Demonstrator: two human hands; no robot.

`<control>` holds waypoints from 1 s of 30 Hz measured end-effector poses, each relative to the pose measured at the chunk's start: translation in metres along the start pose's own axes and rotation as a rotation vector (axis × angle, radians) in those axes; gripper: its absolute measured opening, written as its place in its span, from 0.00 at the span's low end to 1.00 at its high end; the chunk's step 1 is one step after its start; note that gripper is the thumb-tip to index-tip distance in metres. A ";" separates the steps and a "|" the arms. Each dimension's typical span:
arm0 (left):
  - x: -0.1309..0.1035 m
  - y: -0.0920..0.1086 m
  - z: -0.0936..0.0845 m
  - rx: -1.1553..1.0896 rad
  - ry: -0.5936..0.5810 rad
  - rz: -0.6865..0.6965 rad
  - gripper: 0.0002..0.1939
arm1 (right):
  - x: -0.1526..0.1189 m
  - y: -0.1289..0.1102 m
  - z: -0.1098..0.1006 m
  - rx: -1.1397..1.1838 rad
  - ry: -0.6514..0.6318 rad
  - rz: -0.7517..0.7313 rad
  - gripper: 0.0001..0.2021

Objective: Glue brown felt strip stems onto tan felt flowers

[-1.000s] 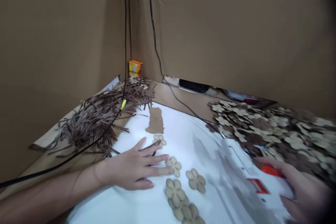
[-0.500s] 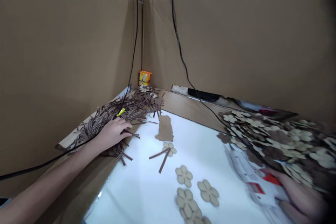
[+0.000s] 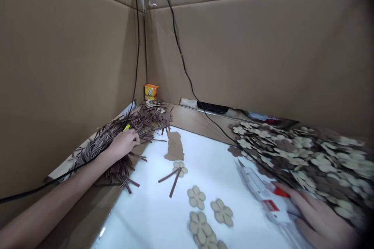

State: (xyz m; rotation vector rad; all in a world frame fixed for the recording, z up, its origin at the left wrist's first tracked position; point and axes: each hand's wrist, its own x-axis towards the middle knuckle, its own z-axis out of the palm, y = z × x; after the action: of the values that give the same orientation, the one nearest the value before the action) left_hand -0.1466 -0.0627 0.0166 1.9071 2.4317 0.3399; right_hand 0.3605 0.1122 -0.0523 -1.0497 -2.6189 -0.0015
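My left hand (image 3: 125, 144) is over a pile of thin brown strips (image 3: 102, 140), its fingers curled closed among them. Whatever lies between its fingertips is hidden. A white and red hot glue gun (image 3: 260, 190) is gripped in my right hand (image 3: 315, 214), its nozzle pointing away from me over the white board (image 3: 146, 210). On the board, two brown strips (image 3: 175, 182) form a V, their meeting ends on a beige flower cutout (image 3: 181, 168). Closer to me lie a separate flower (image 3: 196, 197), another flower (image 3: 222, 212) and several overlapping flowers (image 3: 200, 227).
Beige and brown flower cutouts (image 3: 292, 148) are heaped at the right. A torn piece of cardboard (image 3: 174, 146) lies on the board. An orange box (image 3: 151, 91) stands in the corner between cardboard walls (image 3: 248, 54). A black cable (image 3: 187, 70) hangs across the right side.
The view has swung slightly to the right. My left hand has closed more tightly over the strips. My right hand still holds the glue gun, which shows more fully now.
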 end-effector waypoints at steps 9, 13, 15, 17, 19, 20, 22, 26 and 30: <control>0.001 0.010 0.000 -0.179 0.082 0.007 0.06 | 0.021 -0.031 -0.052 -0.298 0.110 -0.035 0.21; 0.003 0.028 -0.020 -0.374 0.096 0.068 0.09 | 0.049 -0.096 -0.087 -0.113 0.189 -0.195 0.17; 0.001 0.041 -0.030 -0.641 0.040 0.058 0.11 | 0.065 -0.134 -0.098 -0.039 0.190 -0.305 0.17; -0.002 0.055 -0.038 -0.960 -0.076 0.047 0.13 | 0.082 -0.172 -0.103 0.018 0.196 -0.364 0.17; -0.007 0.071 -0.042 -1.179 -0.205 0.045 0.14 | 0.099 -0.204 -0.104 0.068 0.200 -0.400 0.18; -0.010 0.079 -0.043 -1.249 -0.265 0.034 0.15 | 0.108 -0.217 -0.102 0.094 0.189 -0.414 0.20; -0.015 0.094 -0.043 -1.369 -0.353 0.047 0.15 | 0.123 -0.236 -0.095 0.176 0.154 -0.451 0.23; -0.020 0.115 -0.037 -1.522 -0.449 0.046 0.15 | 0.141 -0.247 -0.077 0.377 0.086 -0.438 0.07; -0.022 0.120 -0.027 -1.611 -0.542 -0.008 0.15 | 0.141 -0.237 -0.072 0.490 0.086 -0.327 0.02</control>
State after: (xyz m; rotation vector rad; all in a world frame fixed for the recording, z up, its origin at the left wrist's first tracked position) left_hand -0.0306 -0.0608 0.0632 0.9516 0.9979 1.1019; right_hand 0.1265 0.0254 0.0848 -0.4425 -2.4900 0.4804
